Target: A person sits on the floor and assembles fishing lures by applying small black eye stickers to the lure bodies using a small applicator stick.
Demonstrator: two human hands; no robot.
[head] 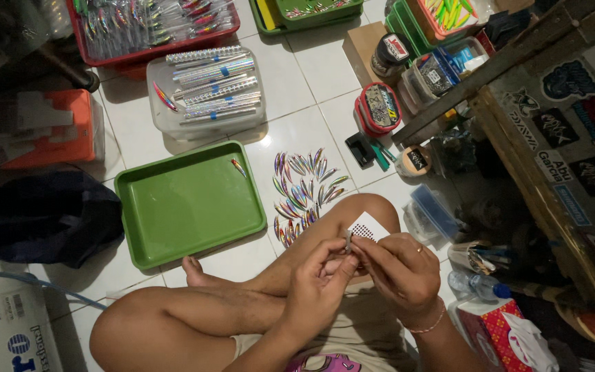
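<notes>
Left hand: the left hand (315, 282) is closed in a pinch, thumb and forefinger tips pressed on a small silvery lure (348, 240) held upright over the lap.
Right hand: the right hand (401, 272) is closed too, its fingertips meeting the left's at that lure; tucked behind the fingers is a white sticker sheet (368, 227) with a grid of small dark dots.
Thing in hand: the lure sits right at the meeting fingertips, above the right knee; whether a dot is on it already is too small to tell.
Just beyond the grip: a loose cluster of shiny, leaf-shaped lures (304, 189) lies on the white tile floor (290, 83), all close together and flat.
Left of the grip, farther out: a green tray (173, 213) holds a single lure (238, 167) near its far right corner.
Progress, as a judgement: with one piece in the tray, one in the fingers and the cluster full, the work looks barely begun, most pieces left.
Farther off: a clear lidded box (204, 120) carries long strips of silver foil.
Right of the grip: a red tissue box (497, 331) and a wooden bench leg (476, 76) stand near.
Farthest: a red crate (153, 27) of packed lures sits beyond.
</notes>
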